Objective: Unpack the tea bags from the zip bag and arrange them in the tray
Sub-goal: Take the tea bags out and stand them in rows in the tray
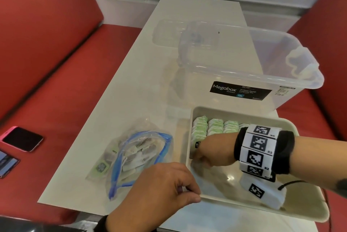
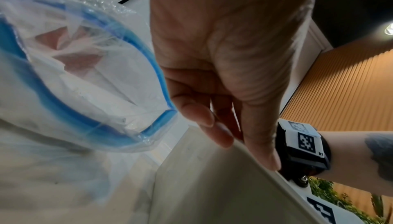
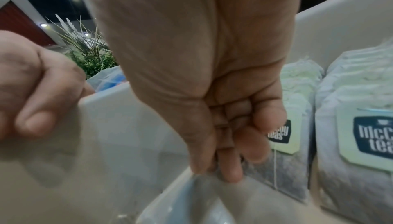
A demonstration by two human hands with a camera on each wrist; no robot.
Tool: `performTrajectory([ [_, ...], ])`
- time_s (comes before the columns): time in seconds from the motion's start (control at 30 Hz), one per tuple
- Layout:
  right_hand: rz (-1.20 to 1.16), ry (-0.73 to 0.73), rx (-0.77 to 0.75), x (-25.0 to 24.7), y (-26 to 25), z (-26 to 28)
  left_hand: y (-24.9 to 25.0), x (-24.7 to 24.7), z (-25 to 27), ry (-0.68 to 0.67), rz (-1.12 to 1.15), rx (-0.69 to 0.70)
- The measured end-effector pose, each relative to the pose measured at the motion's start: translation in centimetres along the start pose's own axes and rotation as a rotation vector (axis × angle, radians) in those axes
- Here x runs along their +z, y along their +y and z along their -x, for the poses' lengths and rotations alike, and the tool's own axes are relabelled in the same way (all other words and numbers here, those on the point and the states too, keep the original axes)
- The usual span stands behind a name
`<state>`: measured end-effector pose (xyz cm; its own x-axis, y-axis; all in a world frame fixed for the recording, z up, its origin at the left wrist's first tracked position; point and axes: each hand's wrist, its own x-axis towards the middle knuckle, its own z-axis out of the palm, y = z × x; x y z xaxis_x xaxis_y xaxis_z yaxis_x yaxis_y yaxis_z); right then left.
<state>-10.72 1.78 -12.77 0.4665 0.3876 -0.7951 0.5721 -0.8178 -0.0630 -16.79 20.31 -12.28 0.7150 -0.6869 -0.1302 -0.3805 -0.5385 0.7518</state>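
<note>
A beige tray (image 1: pixel 221 181) sits at the table's near right. Rows of green-tagged tea bags (image 1: pixel 216 126) stand along its far side, seen close in the right wrist view as tea bags (image 3: pixel 357 143) with dark labels. My right hand (image 1: pixel 199 156) reaches into the tray's left side, and there my right hand (image 3: pixel 217 172) pinches a tea bag (image 3: pixel 202 199) by its top edge, low over the floor. My left hand (image 1: pixel 195 193) grips the tray's near-left rim (image 2: pixel 212 185) between thumb and fingers (image 2: pixel 261 152). The zip bag (image 1: pixel 139 154), blue-zippered and open, lies left of the tray with several tea bags inside.
A clear Megabox storage box (image 1: pixel 244 66) stands just behind the tray, with a clear lid (image 1: pixel 169 32) beyond it. Red bench seats flank the narrow table. A pink-cased phone (image 1: pixel 22 138) lies on the left seat.
</note>
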Motion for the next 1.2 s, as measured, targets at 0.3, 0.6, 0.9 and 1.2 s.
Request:
performTrajectory([
  [0.3,-0.153,0.064,0.031,0.1,-0.1,1.4,-0.7,-0.4,2.7,0.606,-0.061,0.058],
  [0.6,-0.24,0.086,0.098,-0.4,-0.5,2.7,-5.3,-1.0,5.2,0.705,-0.305,-0.311],
  [0.9,-0.229,0.677,0.091,-4.4,-6.4,9.8,-6.4,-3.6,6.1,0.806,-0.245,-0.243],
  [1.2,-0.364,0.699,0.057,-3.4,-17.1,-1.9,-6.4,-3.4,7.3,0.72,-0.058,-0.044],
])
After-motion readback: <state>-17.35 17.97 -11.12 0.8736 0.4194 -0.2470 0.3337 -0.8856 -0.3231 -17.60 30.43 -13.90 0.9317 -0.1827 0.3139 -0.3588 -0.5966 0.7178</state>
